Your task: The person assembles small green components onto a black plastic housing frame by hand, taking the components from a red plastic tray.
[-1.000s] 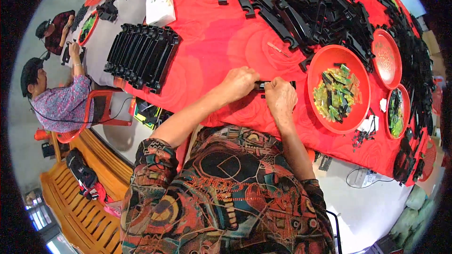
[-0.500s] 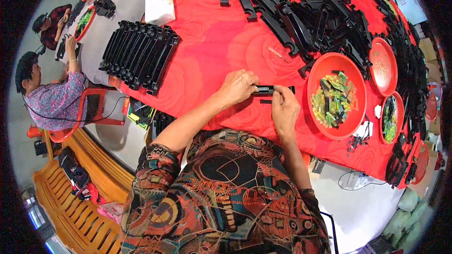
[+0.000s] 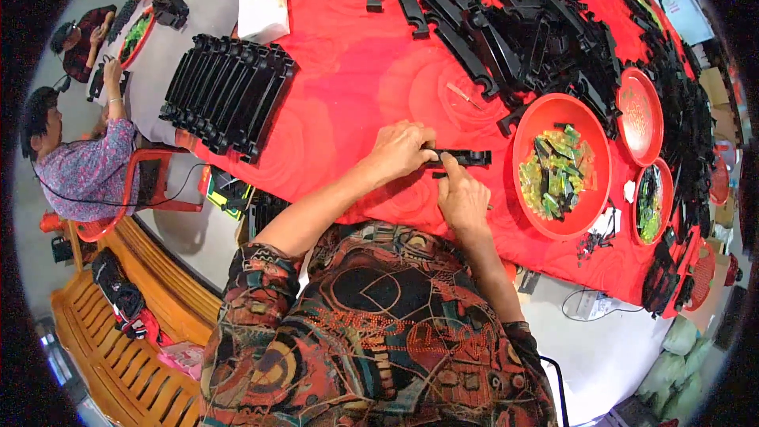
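A long black plastic part (image 3: 472,158) lies crosswise at the front of the red-covered table. My left hand (image 3: 402,150) is closed on its left end. Close beside it, my right hand (image 3: 465,196) is curled, its thumb and finger pressed at the middle of the part. Whatever is inside those right fingers is hidden; a small dark tip (image 3: 489,207) shows past the outer side of the palm. A short black strip (image 3: 439,175) sits just in front of the part, partly covered by my right fingers.
Right of my hands stands a red bowl (image 3: 525,199) of yellowish and dark small pieces. Smaller red dishes (image 3: 639,115) are beyond it. Black parts (image 3: 514,39) pile up at the back; a neat row (image 3: 225,95) stands left. A thin tool (image 3: 463,96) lies behind. Two people sit far left.
My right hand has slid left and nearer me, from the part's right end to its middle, leaving that end uncovered. My left hand keeps its hold. The view has shifted slightly.
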